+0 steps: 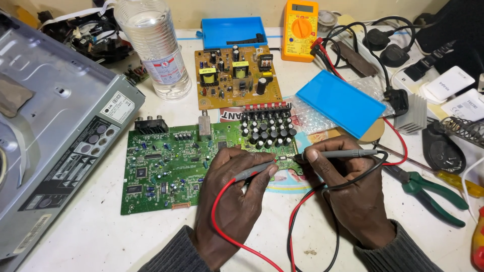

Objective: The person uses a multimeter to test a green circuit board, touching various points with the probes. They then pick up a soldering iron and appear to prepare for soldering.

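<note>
Green circuit board (171, 168); tan-brown board (237, 75); orange-yellow multimeter (300, 29); blue lid (340, 103); green-handled pliers (433, 194).

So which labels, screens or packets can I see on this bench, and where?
Yellow multimeter's small grey screen: top centre, rectangular.
Clear plastic bottle's label: top left, white band with red mark.
White sticker on grey metal casing: left, rectangular.
Two white flat packets: far right, with dark print.

Probe tips hidden behind fingers (262, 168). Grey metal chassis (55, 126) cut off at 9 o'clock edge. Bottle (156, 45) top cropped at 12 o'clock. Green board (166, 166) partly covered by left hand (234, 199).
</note>
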